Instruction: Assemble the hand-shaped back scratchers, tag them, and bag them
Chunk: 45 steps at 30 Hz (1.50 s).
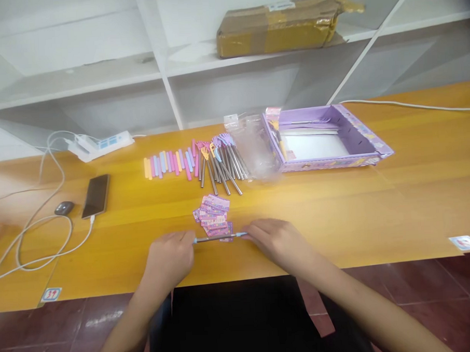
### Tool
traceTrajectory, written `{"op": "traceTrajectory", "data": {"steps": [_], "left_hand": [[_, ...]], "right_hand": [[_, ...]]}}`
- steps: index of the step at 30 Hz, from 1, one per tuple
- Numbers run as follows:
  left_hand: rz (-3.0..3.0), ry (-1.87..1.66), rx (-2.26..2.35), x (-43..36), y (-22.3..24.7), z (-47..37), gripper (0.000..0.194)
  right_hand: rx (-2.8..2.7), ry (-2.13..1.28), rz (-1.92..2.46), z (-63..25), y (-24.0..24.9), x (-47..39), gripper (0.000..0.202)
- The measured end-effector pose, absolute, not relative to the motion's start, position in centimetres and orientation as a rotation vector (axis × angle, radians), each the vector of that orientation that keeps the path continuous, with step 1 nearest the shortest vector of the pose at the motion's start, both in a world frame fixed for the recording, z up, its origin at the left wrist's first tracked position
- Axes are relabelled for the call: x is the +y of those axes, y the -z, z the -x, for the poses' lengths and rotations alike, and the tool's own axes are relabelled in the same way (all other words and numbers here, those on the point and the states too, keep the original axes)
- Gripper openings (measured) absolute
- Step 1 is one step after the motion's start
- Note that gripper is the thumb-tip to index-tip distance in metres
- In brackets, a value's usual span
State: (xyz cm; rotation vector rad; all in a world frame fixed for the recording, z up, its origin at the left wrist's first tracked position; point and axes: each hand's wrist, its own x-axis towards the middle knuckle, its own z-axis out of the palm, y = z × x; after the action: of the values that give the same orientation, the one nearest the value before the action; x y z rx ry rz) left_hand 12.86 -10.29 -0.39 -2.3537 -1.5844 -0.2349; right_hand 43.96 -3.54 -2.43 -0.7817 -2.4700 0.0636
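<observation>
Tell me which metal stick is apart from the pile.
The stick held between both hands, left hand and right hand, near the table's front edge, just below the pink cards. The other sticks lie bunched farther back.

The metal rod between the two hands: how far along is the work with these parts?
Early, it seems. Done: only a few items lie in the purple box. In hand: the left hand and right hand hold one metal rod by its ends, just below the stack of pink cards. Left: a bundle of rods, a row of pastel sleeves and clear bags lie untouched.
</observation>
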Motion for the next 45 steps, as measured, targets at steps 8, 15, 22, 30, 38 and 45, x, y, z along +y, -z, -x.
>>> {"op": "traceTrajectory", "data": {"steps": [8, 15, 22, 30, 38, 45], "left_hand": [[2.239, 0.329, -1.476, -10.5, -1.5, -1.2, 0.029], [2.216, 0.310, -1.490, -12.0, -1.7, 3.6, 0.031], [2.211, 0.275, -1.517, -12.6, -0.5, 1.5, 0.030], [2.059, 0.288, -1.589, -13.5, 1.0, 2.8, 0.023], [2.169, 0.390, -1.461, -13.5, 1.3, 2.5, 0.022], [2.209, 0.459, -1.435, -13.2, 2.0, 2.6, 0.020]], "right_hand": [[-2.326, 0.120, 0.902, -56.4, 0.1, -0.5, 0.010], [-2.171, 0.285, 1.164, -66.3, 1.6, -0.3, 0.012], [-2.044, -0.120, 1.547, -66.0, 4.8, -0.4, 0.009], [-1.782, -0.237, 1.769, -64.8, 4.1, 0.4, 0.021], [-1.434, -0.195, 1.906, -63.9, 3.4, -0.1, 0.035], [-1.363, -0.220, 1.938, -63.1, 2.8, -0.3, 0.035]]}}
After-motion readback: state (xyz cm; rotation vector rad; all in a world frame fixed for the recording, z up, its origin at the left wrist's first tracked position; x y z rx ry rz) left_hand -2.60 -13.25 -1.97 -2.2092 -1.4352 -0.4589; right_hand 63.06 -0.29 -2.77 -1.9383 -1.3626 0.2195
